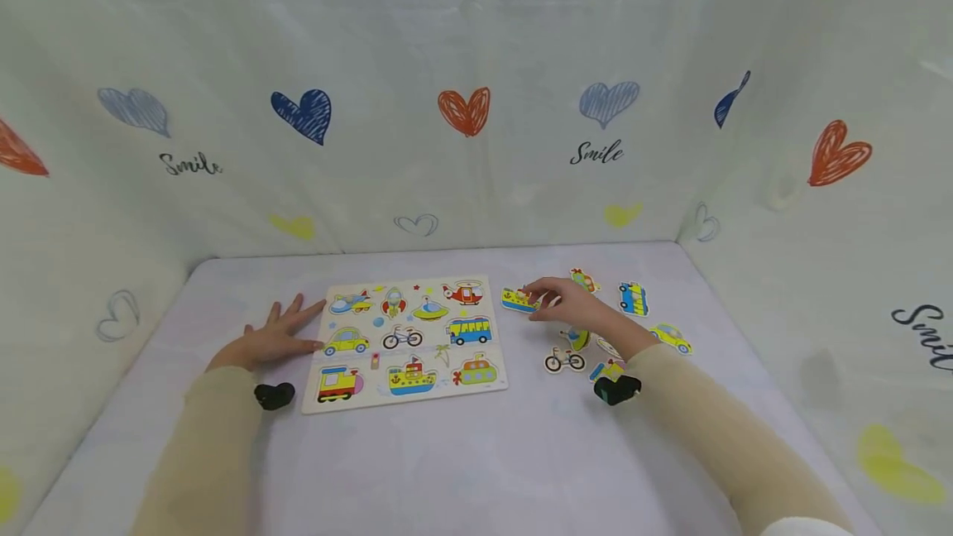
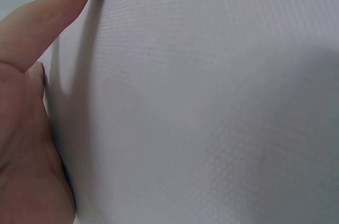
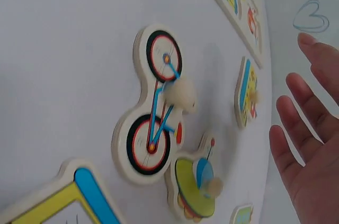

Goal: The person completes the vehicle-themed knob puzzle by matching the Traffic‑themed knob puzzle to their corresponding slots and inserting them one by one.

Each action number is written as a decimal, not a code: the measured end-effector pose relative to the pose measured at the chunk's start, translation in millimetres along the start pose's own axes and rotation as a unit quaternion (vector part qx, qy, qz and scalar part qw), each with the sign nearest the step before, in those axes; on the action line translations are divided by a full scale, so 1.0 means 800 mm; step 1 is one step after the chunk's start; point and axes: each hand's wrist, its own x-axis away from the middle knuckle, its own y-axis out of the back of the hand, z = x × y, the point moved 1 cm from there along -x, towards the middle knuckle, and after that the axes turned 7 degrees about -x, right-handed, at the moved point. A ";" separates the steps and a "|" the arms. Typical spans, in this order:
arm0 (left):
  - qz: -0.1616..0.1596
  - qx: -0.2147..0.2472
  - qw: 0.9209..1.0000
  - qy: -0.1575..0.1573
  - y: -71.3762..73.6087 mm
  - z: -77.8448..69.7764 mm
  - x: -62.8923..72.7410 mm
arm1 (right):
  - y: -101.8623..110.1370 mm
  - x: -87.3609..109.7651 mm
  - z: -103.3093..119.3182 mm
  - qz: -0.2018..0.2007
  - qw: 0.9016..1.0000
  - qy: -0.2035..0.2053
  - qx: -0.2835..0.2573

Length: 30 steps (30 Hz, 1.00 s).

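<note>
A wooden puzzle board (image 1: pixel 434 342) with pictures of vehicles lies flat on the table. My left hand (image 1: pixel 271 342) rests beside it with fingers spread, the thumb (image 2: pixel 63 9) touching the board's edge. To the board's right, my right hand (image 1: pixel 567 304) hovers at the ship piece (image 1: pixel 514 299), which lies flat with a small knob. In the right wrist view the fingers (image 3: pixel 299 123) are loosely extended, apart from the ship piece (image 3: pixel 246 94). Nearer to me lie the bicycle piece (image 3: pixel 150 147) and the flying saucer piece (image 3: pixel 185 179), both knobbed.
Other loose pieces lie around the right hand: a bus (image 1: pixel 633 299), a car (image 1: pixel 672 339), a submarine (image 1: pixel 583 279) and a train (image 1: pixel 605 370). The right wrist partly covers another piece. A white curtain (image 1: pixel 372 189) with printed hearts surrounds the table (image 1: pixel 447 470).
</note>
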 end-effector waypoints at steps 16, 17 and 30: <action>0.006 -0.004 1.000 0.002 -0.001 0.006 -0.002 | 0.053 0.039 -0.066 0.027 0.997 -0.070 0.035; 0.005 -0.004 1.000 0.002 0.000 0.006 -0.002 | 0.055 0.040 -0.068 0.031 0.997 -0.069 0.035; 0.006 0.000 1.000 -0.002 0.000 0.002 -0.001 | 0.058 0.042 -0.091 0.053 0.997 -0.064 -0.001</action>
